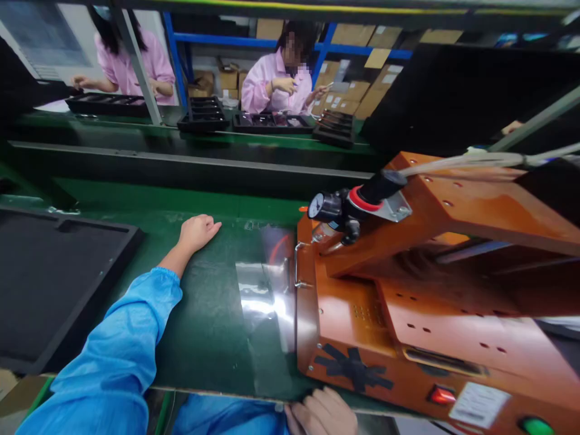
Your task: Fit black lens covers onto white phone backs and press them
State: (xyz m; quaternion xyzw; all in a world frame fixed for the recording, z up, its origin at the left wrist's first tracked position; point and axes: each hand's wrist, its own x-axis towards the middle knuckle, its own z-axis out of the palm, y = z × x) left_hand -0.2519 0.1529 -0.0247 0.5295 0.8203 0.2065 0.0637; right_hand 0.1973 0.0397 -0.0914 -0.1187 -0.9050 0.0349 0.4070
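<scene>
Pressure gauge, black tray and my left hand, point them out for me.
Pressure gauge [316, 206], head view, on its white dial face.
Black tray [49, 278], head view, on its flat inner floor.
Left hand [197, 232], head view, on the back of the hand.

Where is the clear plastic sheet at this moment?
The clear plastic sheet lies flat on the green table, against the left side of the orange machine, right of the left hand.

Orange machine housing: glossy painted metal. Clear plastic film sheet: smooth, reflective. Green bench mat: matt. Black foam tray: matt. Blue sleeve: smooth cloth.
</scene>
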